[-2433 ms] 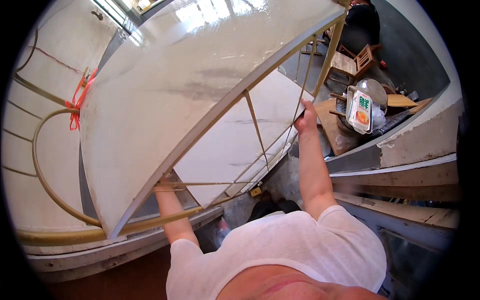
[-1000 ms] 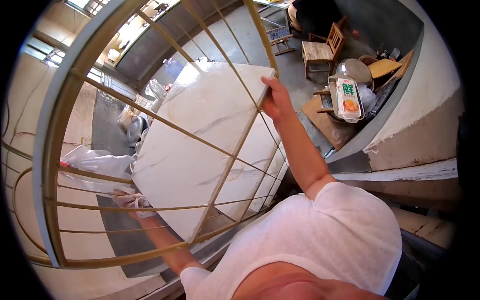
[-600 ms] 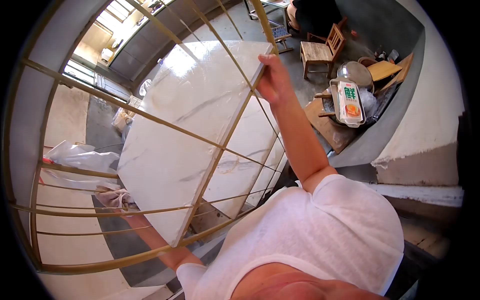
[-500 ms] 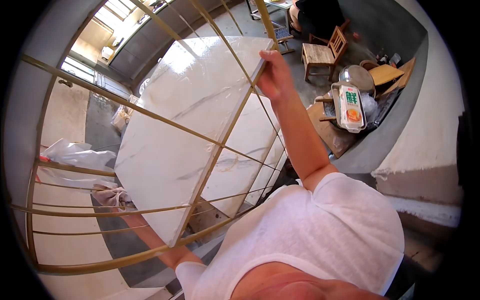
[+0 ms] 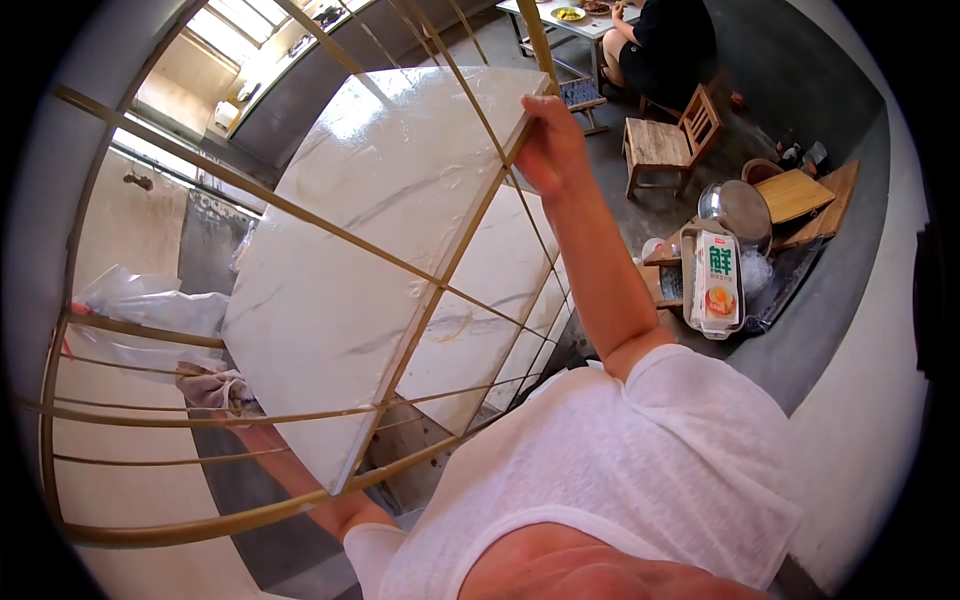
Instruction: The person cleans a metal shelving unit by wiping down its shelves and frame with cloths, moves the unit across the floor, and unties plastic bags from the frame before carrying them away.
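Observation:
A rack with a gold-coloured metal frame (image 5: 250,515) and white marble-patterned shelves (image 5: 330,250) fills the left and middle of the view. My right hand (image 5: 550,145) grips the upper right corner of the nearest full shelf, beside a gold upright, thumb over the edge. On the far left side, behind thin gold bars, my left hand (image 5: 225,398) holds a crumpled, dirty pale cloth (image 5: 208,385) near the shelf's left edge; its fingers are mostly covered by the cloth. A clear plastic bag (image 5: 160,305) hangs on the frame just above that hand. More marble shelves (image 5: 470,310) lie below.
A wooden chair (image 5: 660,148) stands at the upper right. Beyond it a person in black (image 5: 680,45) sits at a table (image 5: 585,25) with dishes. An egg carton (image 5: 718,285), a round metal lid (image 5: 735,212) and boards (image 5: 795,197) are piled at right. A counter (image 5: 265,85) runs along the back.
The near shelf panel has swung away from the front, exposing the shelf behind. The cloth has come into view in my left hand. The chair and person now show more fully as the view turned.

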A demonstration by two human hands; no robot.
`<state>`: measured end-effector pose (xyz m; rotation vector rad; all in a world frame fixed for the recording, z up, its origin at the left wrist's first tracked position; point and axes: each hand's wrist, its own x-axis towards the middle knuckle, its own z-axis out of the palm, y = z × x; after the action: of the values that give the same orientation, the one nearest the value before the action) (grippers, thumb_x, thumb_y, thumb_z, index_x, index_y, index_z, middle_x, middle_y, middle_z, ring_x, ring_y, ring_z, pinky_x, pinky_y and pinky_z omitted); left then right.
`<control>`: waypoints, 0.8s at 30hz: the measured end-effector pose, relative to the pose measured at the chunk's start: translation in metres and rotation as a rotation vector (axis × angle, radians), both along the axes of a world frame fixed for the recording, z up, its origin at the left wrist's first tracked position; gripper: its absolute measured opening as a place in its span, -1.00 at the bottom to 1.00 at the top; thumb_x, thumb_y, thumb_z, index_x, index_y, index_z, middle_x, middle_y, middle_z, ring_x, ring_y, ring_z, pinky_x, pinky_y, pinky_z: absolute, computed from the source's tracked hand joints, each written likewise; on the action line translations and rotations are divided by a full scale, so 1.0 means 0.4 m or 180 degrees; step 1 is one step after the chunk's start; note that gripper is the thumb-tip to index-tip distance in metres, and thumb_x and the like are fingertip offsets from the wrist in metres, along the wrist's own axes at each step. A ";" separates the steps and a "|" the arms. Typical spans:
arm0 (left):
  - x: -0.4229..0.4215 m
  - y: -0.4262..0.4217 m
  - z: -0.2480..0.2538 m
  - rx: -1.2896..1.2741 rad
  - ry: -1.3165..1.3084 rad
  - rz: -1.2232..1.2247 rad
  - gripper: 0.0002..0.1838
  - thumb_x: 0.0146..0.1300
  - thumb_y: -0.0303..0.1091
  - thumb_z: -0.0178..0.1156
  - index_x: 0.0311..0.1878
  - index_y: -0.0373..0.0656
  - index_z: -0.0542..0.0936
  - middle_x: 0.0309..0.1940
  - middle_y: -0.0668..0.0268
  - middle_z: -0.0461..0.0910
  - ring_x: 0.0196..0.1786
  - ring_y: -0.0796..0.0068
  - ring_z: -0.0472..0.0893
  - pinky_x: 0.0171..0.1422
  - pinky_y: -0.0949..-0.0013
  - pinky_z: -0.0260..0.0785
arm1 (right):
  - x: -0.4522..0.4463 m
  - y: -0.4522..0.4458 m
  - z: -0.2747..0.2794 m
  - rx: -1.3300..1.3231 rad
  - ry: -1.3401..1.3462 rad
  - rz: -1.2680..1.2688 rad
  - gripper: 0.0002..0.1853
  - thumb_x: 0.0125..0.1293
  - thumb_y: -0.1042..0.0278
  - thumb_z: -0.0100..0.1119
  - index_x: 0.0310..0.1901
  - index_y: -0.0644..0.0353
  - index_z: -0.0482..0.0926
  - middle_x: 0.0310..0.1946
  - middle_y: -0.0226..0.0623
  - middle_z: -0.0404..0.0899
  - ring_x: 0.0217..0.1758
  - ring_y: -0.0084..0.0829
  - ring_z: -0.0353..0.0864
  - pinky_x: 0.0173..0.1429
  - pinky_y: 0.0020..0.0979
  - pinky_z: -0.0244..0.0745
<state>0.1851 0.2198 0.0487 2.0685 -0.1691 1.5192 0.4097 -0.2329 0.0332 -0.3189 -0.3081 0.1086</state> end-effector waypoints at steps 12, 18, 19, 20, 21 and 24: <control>0.276 -0.044 -0.018 -0.0044 0.0003 -0.0079 -0.77 0.03 -0.31 0.10 -0.39 -0.18 0.27 -0.48 0.33 0.25 -0.44 0.49 0.34 -0.29 0.46 0.31 | 0.247 -0.054 -0.024 0.0179 0.0119 0.0024 -0.73 0.04 0.48 0.09 -0.18 0.27 0.37 -0.27 -0.25 0.43 -0.15 -0.35 0.49 -0.02 -0.27 0.43; 0.408 -0.102 -0.036 -0.0050 0.0054 0.0037 -0.78 0.04 -0.32 0.09 -0.38 -0.18 0.27 -0.48 0.33 0.25 -0.45 0.49 0.35 -0.31 0.47 0.31 | 0.436 -0.074 -0.048 0.0098 0.0071 0.0058 -0.64 0.07 0.42 0.11 -0.08 0.32 0.34 -0.19 -0.20 0.45 -0.08 -0.30 0.49 0.05 -0.24 0.42; 0.429 -0.110 -0.035 -0.0050 0.0062 0.0052 -0.78 0.04 -0.32 0.09 -0.38 -0.18 0.27 -0.48 0.33 0.26 -0.45 0.49 0.35 -0.31 0.47 0.31 | 0.466 -0.075 -0.040 0.0109 0.0058 0.0081 -0.64 0.07 0.42 0.11 -0.08 0.32 0.34 -0.19 -0.20 0.45 -0.08 -0.30 0.49 0.05 -0.24 0.42; 0.454 -0.111 -0.035 -0.0067 0.0076 0.0049 -0.78 0.04 -0.32 0.09 -0.38 -0.18 0.27 -0.48 0.33 0.26 -0.45 0.49 0.35 -0.31 0.47 0.31 | 0.493 -0.069 -0.032 0.0102 0.0071 0.0057 -0.63 0.07 0.42 0.11 -0.08 0.33 0.34 -0.18 -0.20 0.45 -0.07 -0.30 0.49 0.05 -0.24 0.42; 0.479 -0.117 -0.036 -0.0069 0.0074 0.0036 -0.78 0.04 -0.32 0.09 -0.38 -0.18 0.27 -0.49 0.33 0.26 -0.45 0.49 0.35 -0.31 0.47 0.31 | 0.517 -0.072 -0.031 0.0118 0.0076 0.0025 -0.62 0.06 0.41 0.11 -0.07 0.33 0.33 -0.17 -0.20 0.44 -0.07 -0.30 0.48 0.05 -0.24 0.42; 0.555 -0.125 -0.043 -0.0087 0.0117 0.0015 -0.79 0.05 -0.32 0.08 -0.37 -0.17 0.27 -0.49 0.33 0.26 -0.46 0.49 0.35 -0.32 0.48 0.31 | 0.596 -0.091 -0.056 0.0078 -0.0068 0.0134 -0.61 0.06 0.41 0.11 -0.06 0.34 0.32 -0.16 -0.18 0.44 -0.04 -0.28 0.47 0.07 -0.24 0.41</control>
<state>0.4069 0.1696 0.0316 2.0751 -0.1290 1.4773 0.6482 -0.2692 0.0110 -0.2896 -0.3372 0.1428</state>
